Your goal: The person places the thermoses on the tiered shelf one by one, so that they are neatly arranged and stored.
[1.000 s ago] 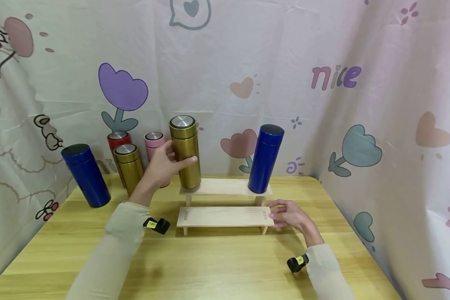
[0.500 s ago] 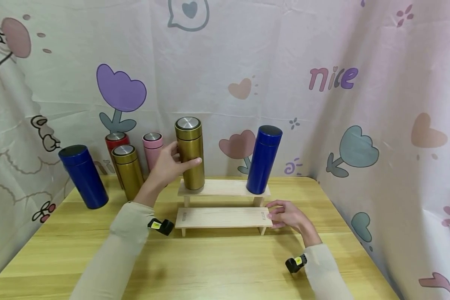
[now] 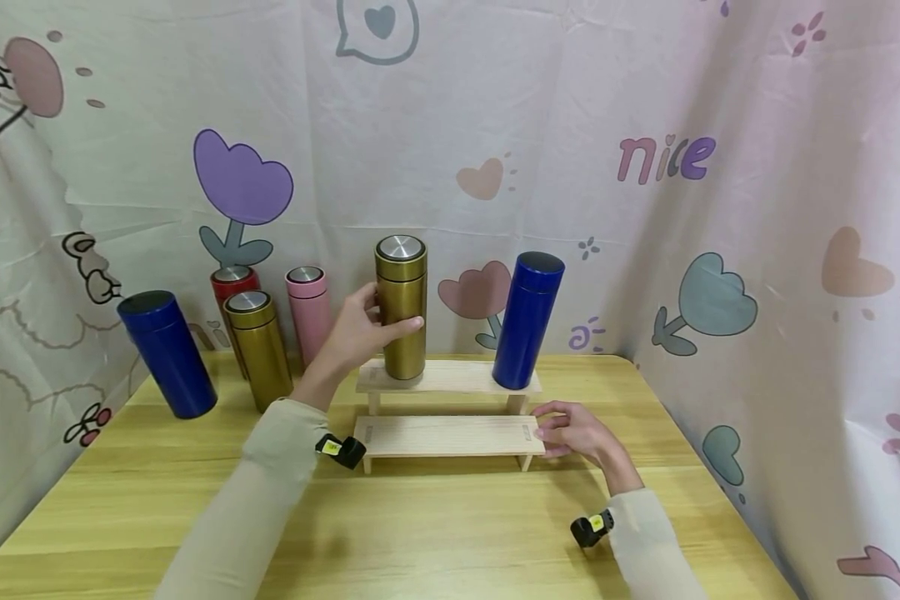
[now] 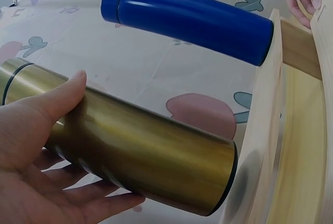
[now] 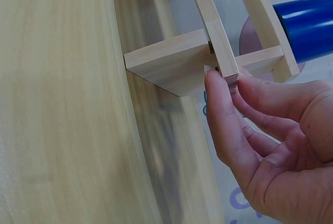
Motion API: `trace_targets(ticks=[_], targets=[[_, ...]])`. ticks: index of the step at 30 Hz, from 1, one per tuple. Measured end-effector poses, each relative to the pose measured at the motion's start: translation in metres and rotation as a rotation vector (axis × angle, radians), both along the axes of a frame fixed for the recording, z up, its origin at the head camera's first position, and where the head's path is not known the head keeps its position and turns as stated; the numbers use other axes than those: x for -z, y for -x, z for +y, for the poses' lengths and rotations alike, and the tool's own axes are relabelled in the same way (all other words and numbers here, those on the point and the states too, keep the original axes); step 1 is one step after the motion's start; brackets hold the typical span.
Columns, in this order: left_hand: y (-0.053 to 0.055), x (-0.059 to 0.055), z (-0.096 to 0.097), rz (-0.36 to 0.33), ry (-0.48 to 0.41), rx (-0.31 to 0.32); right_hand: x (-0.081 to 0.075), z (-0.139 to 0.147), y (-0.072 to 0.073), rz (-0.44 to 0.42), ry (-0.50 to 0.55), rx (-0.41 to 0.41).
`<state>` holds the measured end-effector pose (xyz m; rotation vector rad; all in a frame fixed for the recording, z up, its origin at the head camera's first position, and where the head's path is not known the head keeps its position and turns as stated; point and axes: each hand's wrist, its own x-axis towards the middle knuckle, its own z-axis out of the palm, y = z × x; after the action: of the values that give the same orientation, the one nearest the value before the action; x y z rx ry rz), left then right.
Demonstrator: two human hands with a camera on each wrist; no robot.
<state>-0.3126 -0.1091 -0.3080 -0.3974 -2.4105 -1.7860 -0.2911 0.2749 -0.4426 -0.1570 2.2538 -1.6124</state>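
Note:
My left hand (image 3: 360,329) grips a gold thermos flask (image 3: 402,304), thumb in front and fingers behind. It stands upright at the left half of the wooden rack's upper shelf (image 3: 450,375). In the left wrist view the flask's base is at the shelf surface, though whether they touch I cannot tell. A blue thermos flask (image 3: 528,321) stands on that shelf's right end. My right hand (image 5: 276,146) pinches the right end of the lower shelf (image 3: 450,435) between thumb and index finger, seen close up in the right wrist view.
On the table's left stand a second blue flask (image 3: 167,354), a smaller gold flask (image 3: 258,346), a red flask (image 3: 234,283) and a pink flask (image 3: 309,312). A printed curtain (image 3: 570,125) hangs behind and beside the wooden table (image 3: 450,533).
My left hand has carried the gold flask rightward along the upper shelf from its left end, uncovering more of the pink flask. My right hand keeps its place on the lower shelf.

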Motion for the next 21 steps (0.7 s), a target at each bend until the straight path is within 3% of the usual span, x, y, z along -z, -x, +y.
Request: trace_targets(ticks=[21], targets=[[0.007, 0.001, 0.032, -0.001, -0.011, 0.044, 0.001, 0.001, 0.003, 0.001, -0.006, -0.004]])
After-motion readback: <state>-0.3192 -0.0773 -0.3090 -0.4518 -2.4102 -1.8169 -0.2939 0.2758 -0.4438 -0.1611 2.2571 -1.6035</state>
